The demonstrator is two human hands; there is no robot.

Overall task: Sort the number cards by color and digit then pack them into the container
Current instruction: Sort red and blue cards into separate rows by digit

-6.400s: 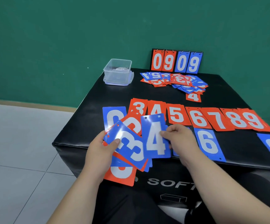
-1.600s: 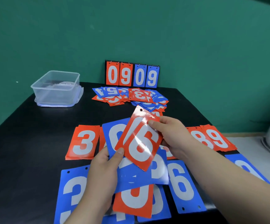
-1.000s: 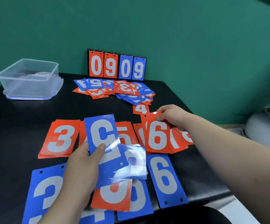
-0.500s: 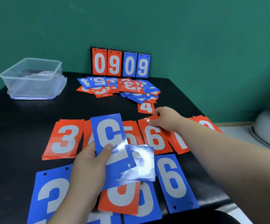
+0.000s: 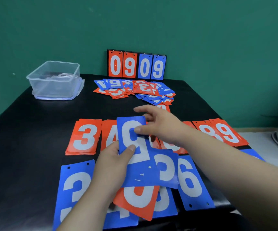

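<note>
Two grips: L hand (image 5: pixel 111 164) at blue card (image 5: pixel 130 129) low edge, R hand (image 5: pixel 161 129) top.

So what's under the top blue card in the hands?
Under the top blue card, the left hand holds more blue cards and an orange card, fanned out. Their digits are partly covered, so I can't read them all. The right hand pinches its edge.

We saw red cards (image 5: pixel 85 137) and blue cards (image 5: pixel 123 124), all bearing white digits, a clear container (image 5: pixel 55 79), a glossy black table (image 5: pixel 35 130) and a plain green wall (image 5: pixel 151 22).
</note>
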